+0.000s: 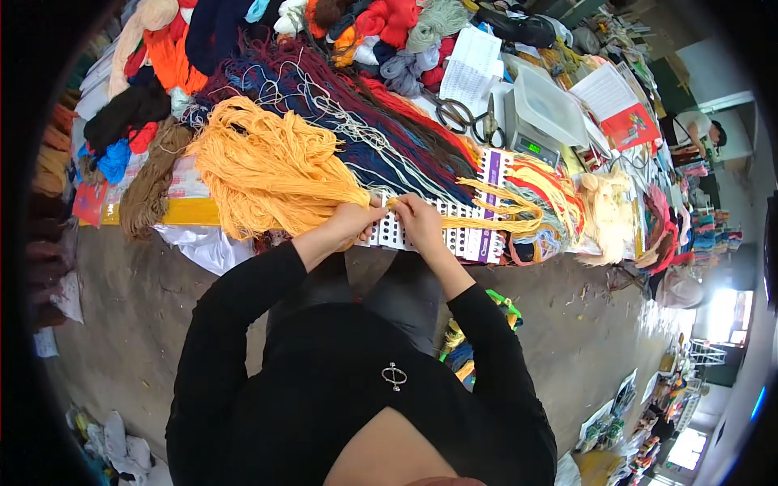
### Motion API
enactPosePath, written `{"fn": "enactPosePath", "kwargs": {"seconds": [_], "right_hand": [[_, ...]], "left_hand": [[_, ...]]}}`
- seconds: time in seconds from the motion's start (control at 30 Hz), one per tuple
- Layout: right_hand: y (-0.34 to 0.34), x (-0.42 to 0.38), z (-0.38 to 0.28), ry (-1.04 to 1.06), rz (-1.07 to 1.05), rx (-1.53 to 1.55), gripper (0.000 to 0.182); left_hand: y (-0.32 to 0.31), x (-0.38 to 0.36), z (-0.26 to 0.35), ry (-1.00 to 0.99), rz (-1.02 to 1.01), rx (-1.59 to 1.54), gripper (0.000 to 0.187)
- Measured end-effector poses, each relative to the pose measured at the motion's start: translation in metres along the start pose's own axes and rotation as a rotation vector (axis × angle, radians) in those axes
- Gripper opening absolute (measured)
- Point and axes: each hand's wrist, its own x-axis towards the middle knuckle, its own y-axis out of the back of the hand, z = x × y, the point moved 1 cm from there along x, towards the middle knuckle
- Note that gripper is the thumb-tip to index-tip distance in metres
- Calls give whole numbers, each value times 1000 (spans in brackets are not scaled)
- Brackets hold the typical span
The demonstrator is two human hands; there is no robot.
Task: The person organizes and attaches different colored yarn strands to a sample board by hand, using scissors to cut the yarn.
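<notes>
A big hank of yellow-orange yarn (263,166) spreads over the table's near edge, its narrowed end running into my hands. My left hand (350,222) is closed around that end. Just to the right, my right hand (420,222) has its fingers pinched on the same yarn, close to the left fingertips. Under and beside my hands lies a white card with rows of holes (459,241) and a purple strip. Yellow-orange strands cross the card to the right and loop back. The exact point where the fingers pinch the yarn is partly hidden.
Dark blue and maroon yarn (324,105) lies behind the hank. Black-handled scissors (489,128) rest beside a scale (531,148) bearing a clear plastic tub (549,105). Cream yarn (609,219) hangs over the table edge at right. Another person (695,131) is in the right background.
</notes>
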Motion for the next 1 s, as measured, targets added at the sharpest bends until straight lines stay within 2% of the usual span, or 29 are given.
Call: {"fn": "enactPosePath", "kwargs": {"seconds": [0.07,0.17,0.23,0.27,0.3,0.37,0.43,0.53,0.57,0.63,0.7,0.73,0.8,0.83,0.93,1.0], "right_hand": [[-4,-2,-1,41,118,-141,17],[-1,-6,-12,39,152,-121,14],[-2,-5,-6,245,161,-200,14],[-6,-4,2,292,157,-163,14],[-4,-4,0,274,124,-169,14],[1,-1,-4,211,53,-197,15],[11,6,-13,-17,-103,-127,22],[15,21,-4,-171,-306,40,29],[15,20,0,-166,-312,12,32],[14,16,-7,-124,-201,-124,30],[13,13,-10,-129,-206,-170,31],[13,10,-12,-126,-182,-166,32],[10,10,-8,-108,-162,-238,29],[9,8,-10,-118,-165,-263,29],[5,8,-11,-104,-153,-238,28],[6,7,-9,-87,-137,-218,27]], "left_hand": [[-1,5,-6,-32,52,-49,10],[-3,11,-8,-44,116,-74,9],[-4,5,0,-64,135,-104,7],[-2,3,7,-49,51,-42,5],[0,2,11,-32,-32,17,10],[3,14,5,-67,-37,11,13],[4,19,5,-26,-74,106,14],[3,24,3,16,-41,131,15],[5,26,0,26,-24,150,15],[13,30,-13,-30,12,162,15],[25,33,-24,-489,303,694,12],[28,28,-20,-488,296,689,12],[45,21,-2,-192,150,363,18],[41,18,4,-127,110,210,25],[34,10,16,62,115,133,34],[27,6,20,42,137,204,35]]}}
